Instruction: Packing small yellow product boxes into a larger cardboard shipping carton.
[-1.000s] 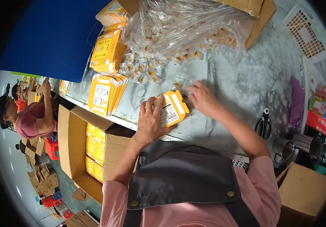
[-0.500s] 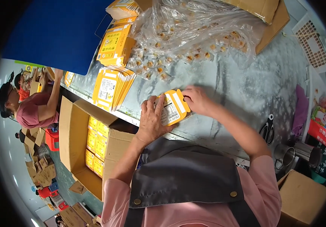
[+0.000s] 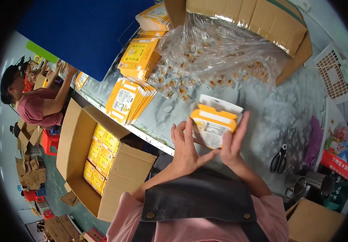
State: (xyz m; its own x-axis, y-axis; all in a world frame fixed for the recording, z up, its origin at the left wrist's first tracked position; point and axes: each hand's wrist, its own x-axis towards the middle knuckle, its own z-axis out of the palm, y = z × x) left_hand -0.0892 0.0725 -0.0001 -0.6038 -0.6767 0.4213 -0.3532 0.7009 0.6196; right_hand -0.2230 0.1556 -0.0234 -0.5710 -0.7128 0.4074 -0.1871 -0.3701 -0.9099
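Observation:
Between both hands I hold a small yellow and white carton (image 3: 212,129) over the table, its far end unfolded with a white flap standing out. My left hand (image 3: 187,149) has its fingers along the carton's left side, the thumb stretched toward the near edge. On the right side, my right hand (image 3: 233,147) grips it between thumb and fingers. Beyond the hands lie many small clear-wrapped pieces (image 3: 180,82), spilling from a big clear plastic bag (image 3: 222,44). To the left stand stacks of flat yellow cartons (image 3: 131,101).
An open cardboard box (image 3: 133,165) with rows of filled yellow cartons sits at the table's left edge. Black-handled scissors (image 3: 279,160), metal cups (image 3: 296,183) and a purple cloth (image 3: 313,141) lie right. A white basket (image 3: 332,74) stands far right. A co-worker (image 3: 40,97) works at left.
The carton has come closer and its far end now stands unfolded. My right hand has moved from the far end to its right side. The view has shifted slightly.

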